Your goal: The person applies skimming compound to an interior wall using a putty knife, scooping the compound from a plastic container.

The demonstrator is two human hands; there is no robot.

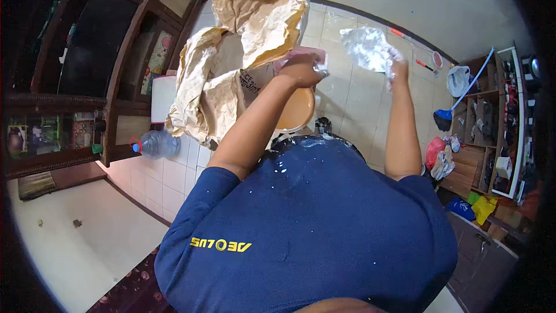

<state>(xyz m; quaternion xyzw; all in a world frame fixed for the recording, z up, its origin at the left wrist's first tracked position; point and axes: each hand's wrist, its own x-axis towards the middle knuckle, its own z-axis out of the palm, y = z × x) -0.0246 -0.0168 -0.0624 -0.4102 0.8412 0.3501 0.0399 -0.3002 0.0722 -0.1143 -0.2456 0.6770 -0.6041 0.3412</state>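
My left hand [301, 71] is ahead of me over a bucket [296, 111] of pale orange-brown liquid. Its fingers are curled and have white smears. A pink plastic container [315, 57] shows just behind this hand, and whether I grip it is hidden. My right hand [398, 71], whitened at the fingers, is closed on the edge of a flat, thin piece smeared with white [366, 47], held up to the right of the bucket. Left of the bucket stands a large open brown paper sack [223, 75], its top crumpled and folded back.
A clear plastic bottle [161, 144] lies on the tiled floor by dark wooden cabinets [124, 52]. Red-handled tools [425, 67] lie by the far wall. At right are a blue broom [445, 117], a shelf [483, 122] and a red plastic bag [435, 152].
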